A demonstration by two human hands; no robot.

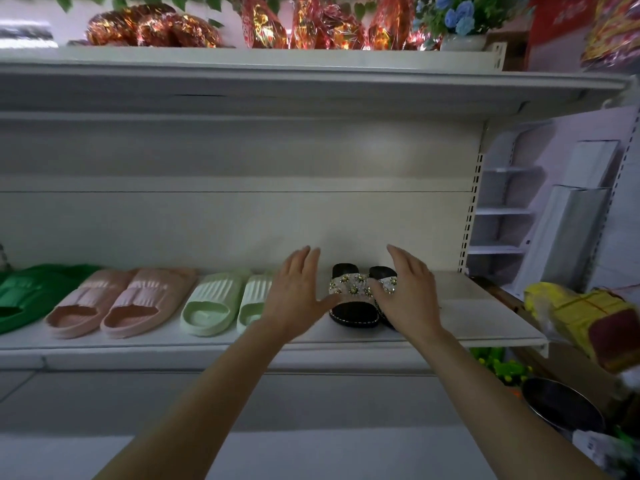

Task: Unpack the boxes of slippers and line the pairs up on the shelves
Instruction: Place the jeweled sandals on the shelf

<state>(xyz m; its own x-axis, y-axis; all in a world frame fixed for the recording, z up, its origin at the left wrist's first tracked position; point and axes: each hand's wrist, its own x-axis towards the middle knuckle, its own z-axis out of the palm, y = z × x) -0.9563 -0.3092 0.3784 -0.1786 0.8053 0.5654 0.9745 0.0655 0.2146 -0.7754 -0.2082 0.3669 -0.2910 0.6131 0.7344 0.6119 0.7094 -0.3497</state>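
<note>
Slippers of black sole with beaded white straps (pixel 360 292) sit on the white metal shelf (pixel 485 320) between open left hand (pixel 294 296) and right hand (pixel 408 296), thumbs touching — light, probably stiff soles, delicate beads, so hold the sole edges.

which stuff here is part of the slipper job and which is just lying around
Part of the job:
- black beaded slippers, between left hand and right hand
- mint green slippers
- pink slippers
- green slippers
- shelf

Just lying about:
- foil-wrapped decorations on top
- blue flowers
- yellow packet
- metal bowl
</note>
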